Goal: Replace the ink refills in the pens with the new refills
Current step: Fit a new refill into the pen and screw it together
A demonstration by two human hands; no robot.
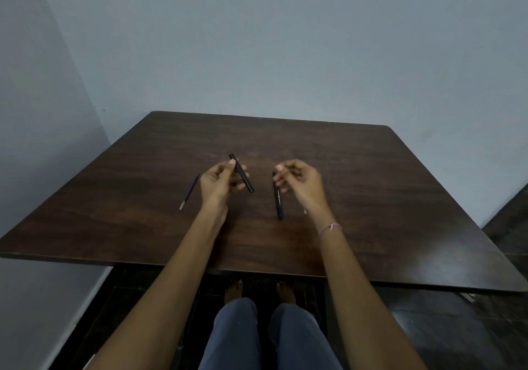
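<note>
Black pen (241,173): slanted, gripped in left hand (221,182) fingers.
Second pen (278,198): dark, printed, top at right hand (297,178) fingertips.
Refill (189,191): thin, blue, outside left fingers.

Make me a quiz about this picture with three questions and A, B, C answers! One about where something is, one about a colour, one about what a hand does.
1. Where is the thin refill? A. On the table, left of the left hand. B. On the floor. C. In a cup.
2. What colour is the table? A. White. B. Dark brown. C. Green.
3. What is the left hand doing? A. Lying flat. B. Holding a black pen. C. Waving.
Answers: 1 A, it lies beside that hand; 2 B, the wood looks dark brown; 3 B, it grips the pen.
</note>
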